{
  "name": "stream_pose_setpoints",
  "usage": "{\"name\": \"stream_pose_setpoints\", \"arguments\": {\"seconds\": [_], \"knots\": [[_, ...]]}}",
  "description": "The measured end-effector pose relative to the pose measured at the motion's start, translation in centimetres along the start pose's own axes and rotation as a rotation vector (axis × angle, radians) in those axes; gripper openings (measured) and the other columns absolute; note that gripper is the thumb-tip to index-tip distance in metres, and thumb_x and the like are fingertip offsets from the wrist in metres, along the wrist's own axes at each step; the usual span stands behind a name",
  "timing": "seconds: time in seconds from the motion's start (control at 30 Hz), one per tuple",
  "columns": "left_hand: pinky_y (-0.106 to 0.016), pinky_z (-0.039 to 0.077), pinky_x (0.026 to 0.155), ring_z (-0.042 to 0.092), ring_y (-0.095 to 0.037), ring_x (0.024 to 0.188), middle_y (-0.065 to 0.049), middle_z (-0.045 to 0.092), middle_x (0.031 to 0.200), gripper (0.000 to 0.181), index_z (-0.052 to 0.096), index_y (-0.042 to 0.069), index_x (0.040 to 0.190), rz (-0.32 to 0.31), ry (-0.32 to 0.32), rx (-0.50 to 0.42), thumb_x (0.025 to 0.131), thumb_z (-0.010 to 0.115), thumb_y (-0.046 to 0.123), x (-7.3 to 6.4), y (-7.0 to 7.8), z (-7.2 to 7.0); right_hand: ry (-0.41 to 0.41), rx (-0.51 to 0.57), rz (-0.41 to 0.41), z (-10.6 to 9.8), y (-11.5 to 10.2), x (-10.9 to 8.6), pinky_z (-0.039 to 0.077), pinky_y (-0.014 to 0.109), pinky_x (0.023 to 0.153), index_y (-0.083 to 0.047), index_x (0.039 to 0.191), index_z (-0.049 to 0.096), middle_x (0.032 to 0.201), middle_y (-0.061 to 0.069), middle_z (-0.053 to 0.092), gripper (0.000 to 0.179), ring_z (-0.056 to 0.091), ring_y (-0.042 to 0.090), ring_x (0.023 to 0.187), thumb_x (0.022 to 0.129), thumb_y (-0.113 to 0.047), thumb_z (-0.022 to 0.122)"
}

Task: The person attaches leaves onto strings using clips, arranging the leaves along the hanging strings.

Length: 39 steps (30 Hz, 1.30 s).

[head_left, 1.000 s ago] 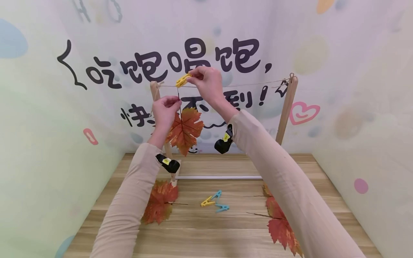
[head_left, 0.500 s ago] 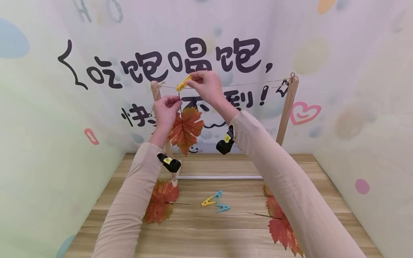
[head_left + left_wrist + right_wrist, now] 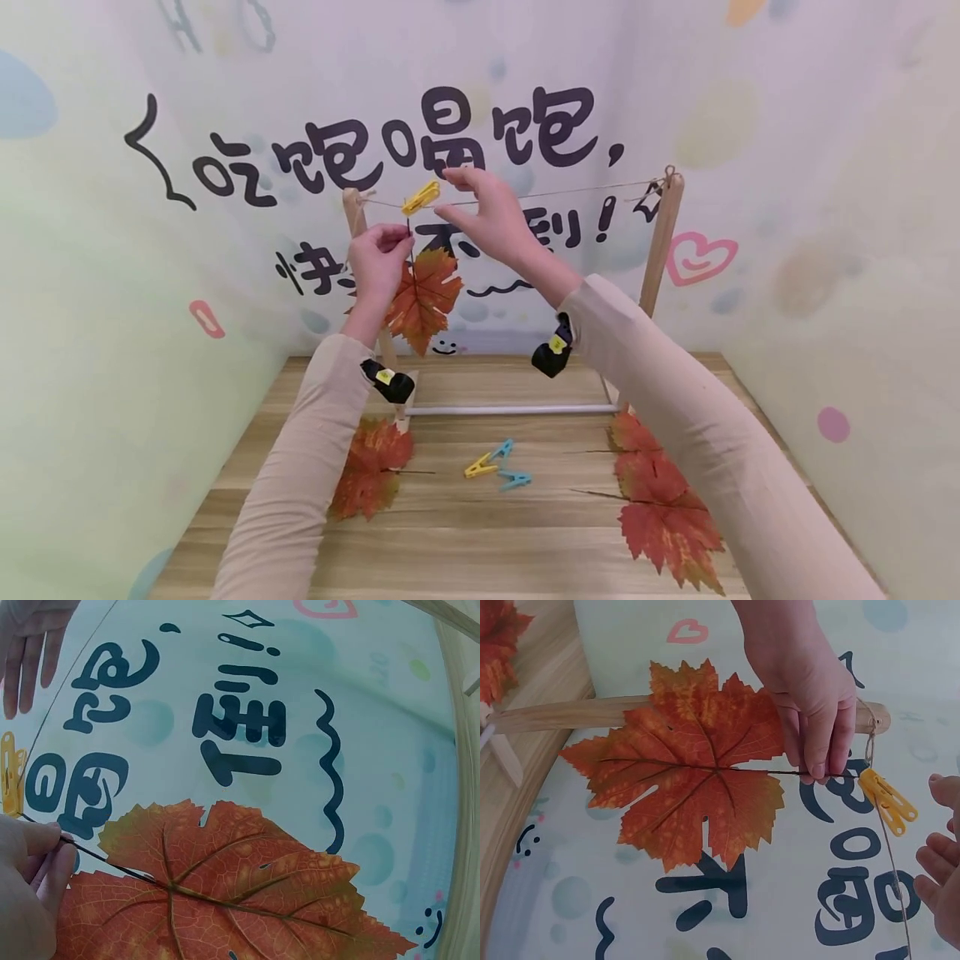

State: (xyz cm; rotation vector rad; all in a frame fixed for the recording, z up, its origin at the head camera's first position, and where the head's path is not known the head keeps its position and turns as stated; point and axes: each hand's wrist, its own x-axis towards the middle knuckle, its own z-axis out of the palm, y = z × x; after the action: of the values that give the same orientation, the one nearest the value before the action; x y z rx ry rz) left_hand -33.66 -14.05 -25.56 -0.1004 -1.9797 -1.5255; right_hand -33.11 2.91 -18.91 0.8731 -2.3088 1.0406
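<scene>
My left hand [image 3: 380, 260] pinches the dark stem of an orange-red maple-like leaf [image 3: 424, 300], which hangs below the fingers. At the stem's top, a yellow clothespin [image 3: 422, 198] sits on the thin string [image 3: 570, 192], clipped over the stem end. My right hand [image 3: 491, 212] is just right of the clothespin, thumb and fingers spread apart with a gap to it. In the right wrist view the clothespin [image 3: 885, 801] stands tilted on the string, and the left hand [image 3: 810, 712] grips the stem [image 3: 772, 772] close beside it.
The string spans two wooden posts [image 3: 660, 242] joined low by a white rod [image 3: 510, 410]. On the table lie a yellow clothespin [image 3: 480, 466] and two blue clothespins [image 3: 515, 479]. A red leaf [image 3: 372, 471] lies at left, several more leaves [image 3: 667, 529] at right.
The right hand has let go of the yellow clothespin and drawn slightly back to the right, its fingers spreading. The clothespin stays on the string; the left hand keeps its pinch on the stem.
</scene>
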Motion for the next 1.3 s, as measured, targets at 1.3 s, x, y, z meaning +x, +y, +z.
{"name": "stream_pose_setpoints", "arguments": {"seconds": [1.3], "knots": [[-0.008, 0.046, 0.068, 0.062, -0.026, 0.085, -0.019, 0.066, 0.093, 0.02, 0.064, -0.005, 0.098, 0.098, -0.289, 0.172, 0.08, 0.066, 0.001, -5.9, -5.7, -3.9, -0.208, 0.066, 0.1, -1.1, 10.9, -15.2, 0.038, 0.045, 0.096, 0.002, 0.121, 0.053, 0.121, 0.016, 0.056, 0.047, 0.05, 0.03, 0.112, 0.081, -0.017, 0.068]]}}
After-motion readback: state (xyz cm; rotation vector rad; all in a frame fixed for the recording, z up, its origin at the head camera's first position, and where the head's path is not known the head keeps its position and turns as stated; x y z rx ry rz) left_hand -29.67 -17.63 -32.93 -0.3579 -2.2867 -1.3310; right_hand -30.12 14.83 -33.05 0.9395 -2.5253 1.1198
